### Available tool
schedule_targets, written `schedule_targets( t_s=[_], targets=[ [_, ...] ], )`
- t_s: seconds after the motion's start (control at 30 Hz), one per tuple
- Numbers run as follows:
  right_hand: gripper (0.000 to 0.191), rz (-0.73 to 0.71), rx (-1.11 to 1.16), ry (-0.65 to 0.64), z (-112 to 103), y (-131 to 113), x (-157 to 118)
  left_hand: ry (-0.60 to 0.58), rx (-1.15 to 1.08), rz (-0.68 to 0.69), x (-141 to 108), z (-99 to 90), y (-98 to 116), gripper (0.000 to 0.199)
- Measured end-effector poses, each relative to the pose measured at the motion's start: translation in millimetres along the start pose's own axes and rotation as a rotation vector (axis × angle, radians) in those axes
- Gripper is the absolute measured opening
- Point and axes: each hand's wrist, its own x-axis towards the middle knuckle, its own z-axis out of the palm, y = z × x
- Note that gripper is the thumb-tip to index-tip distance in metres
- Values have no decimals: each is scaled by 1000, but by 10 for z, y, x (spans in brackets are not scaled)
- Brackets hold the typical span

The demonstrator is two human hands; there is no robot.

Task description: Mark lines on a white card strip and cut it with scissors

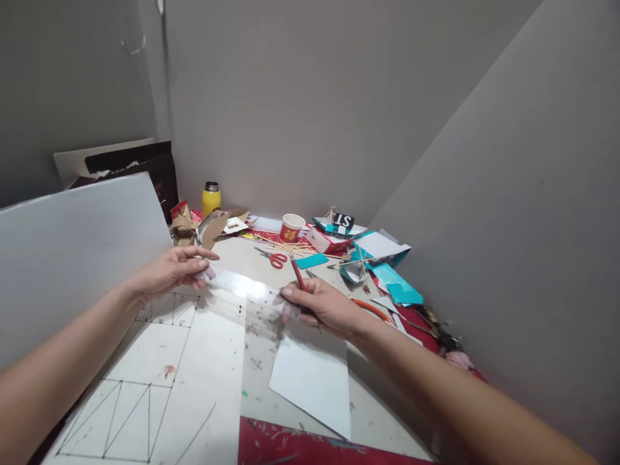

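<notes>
A clear ruler (242,285) stretches between my two hands above the work surface. My left hand (181,266) pinches its left end between thumb and fingers. At the other end, my right hand (320,303) grips the ruler and also holds a dark red pencil (297,271) that points up and away. Below the ruler lies a large white sheet (208,361) with truss-like lines drawn in black. A smaller blank white board (314,381) rests under and in front of my right hand.
Red-handled scissors (278,259), a teal piece (312,261) and thin sticks lie beyond my hands. A red paper cup (292,228) and a yellow bottle (211,200) stand at the back. Teal scraps (404,294) crowd the right; a large white panel (87,252) leans left.
</notes>
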Motion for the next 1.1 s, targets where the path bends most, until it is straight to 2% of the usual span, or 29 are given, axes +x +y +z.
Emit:
schedule_targets(
  t_s=[0.13,0.4,0.67,0.8,0.87,1.0,1.1],
  targets=[
    [35,-8,-43,-24,30,30,-37,48,-64,21,26,-25,-25,29],
    [26,10,-130,-198,118,19,-60,134,-158,93,76,-14,-81,21],
    [32,-2,-11,-108,462,103,37,117,-144,75,35,228,-81,21],
    [38,-44,-82,-146,531,80,25,61,-84,73,-20,369,-68,21],
    [42,-100,-94,-62,498,34,26,29,-35,84,-43,405,-58,20],
    [44,-219,49,212,388,-80,60,-29,91,98,-63,448,-55,21],
    [40,-202,96,254,356,-114,93,-97,180,81,-78,530,-66,22]
  ],
)
